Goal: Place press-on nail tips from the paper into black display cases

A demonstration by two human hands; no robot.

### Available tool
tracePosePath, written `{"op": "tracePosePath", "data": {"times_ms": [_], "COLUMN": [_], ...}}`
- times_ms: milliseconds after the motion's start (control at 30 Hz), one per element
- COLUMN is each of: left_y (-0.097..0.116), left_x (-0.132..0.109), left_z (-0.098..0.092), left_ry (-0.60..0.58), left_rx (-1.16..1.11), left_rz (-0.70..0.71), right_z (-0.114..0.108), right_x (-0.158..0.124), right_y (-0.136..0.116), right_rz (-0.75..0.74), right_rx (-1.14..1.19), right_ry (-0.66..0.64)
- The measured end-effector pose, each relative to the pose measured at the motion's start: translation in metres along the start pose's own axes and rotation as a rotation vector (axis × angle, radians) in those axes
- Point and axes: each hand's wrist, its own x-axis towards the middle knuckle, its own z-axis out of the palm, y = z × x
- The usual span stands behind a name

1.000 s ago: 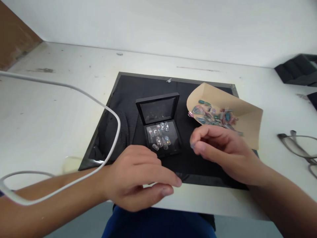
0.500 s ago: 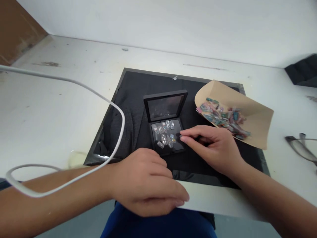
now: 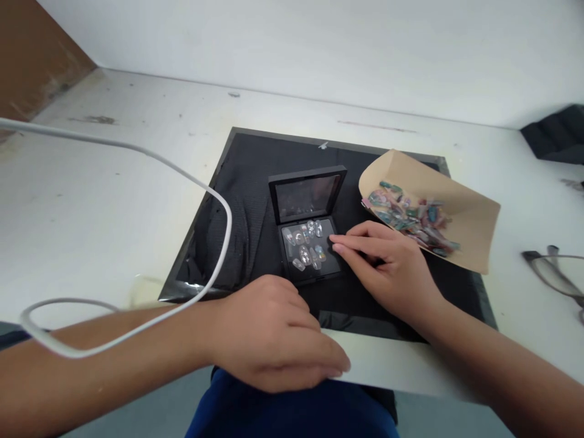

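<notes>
A small black case (image 3: 314, 278) lies on the black mat (image 3: 260, 161), its windowed lid (image 3: 305, 196) raised. Inside it sit two rows of clear, decorated press-on nails (image 3: 305, 255), some with stars and a moon. My right hand (image 3: 392, 264) is at the case's right side, thumb and forefinger pinched over its inner right part. Whatever is between those fingertips is too small or hidden to tell. In front of the case, by the table's front edge, my left hand (image 3: 280, 340) is closed, fingers curled and thumb against them. Its grasp is hidden from view.
A tan paper tray (image 3: 469, 228) holding many coloured press-on nails (image 3: 410, 216) stands behind my right hand. White cable (image 3: 223, 243) loops over my left forearm. Glasses (image 3: 554, 274) lie at the right, and a black object (image 3: 556, 134) sits at the far right.
My right hand has shifted slightly, its fingertips remaining by the case's right side. My left hand stays nearly where it was. The camera view has moved a little.
</notes>
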Motion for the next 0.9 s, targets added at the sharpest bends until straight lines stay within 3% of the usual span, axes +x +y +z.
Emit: {"op": "tracePosePath", "data": {"times_ms": [133,500,733,900], "left_y": [-0.0013,0.0001,-0.0009,0.0008], "left_x": [-0.0017,-0.0016,-0.0018,-0.0033], "left_z": [-0.003,-0.0009,-0.0011,0.0004], "left_ry": [-0.048,0.018,-0.012,-0.095], "left_rx": [0.035,0.022,0.02,-0.017], "left_rz": [0.013,0.017,0.015,0.006], "right_z": [-0.0012,-0.0037,-0.0011,0.0018], "right_x": [-0.0021,-0.0037,-0.0024,-0.0023], "right_y": [-0.0027,-0.0007,-0.0007,0.0009], "right_rz": [-0.012,-0.026,-0.097,-0.105], "right_rx": [-0.072,-0.076,-0.086,-0.026], "right_ry": [-0.02,-0.011,0.017,0.041]}}
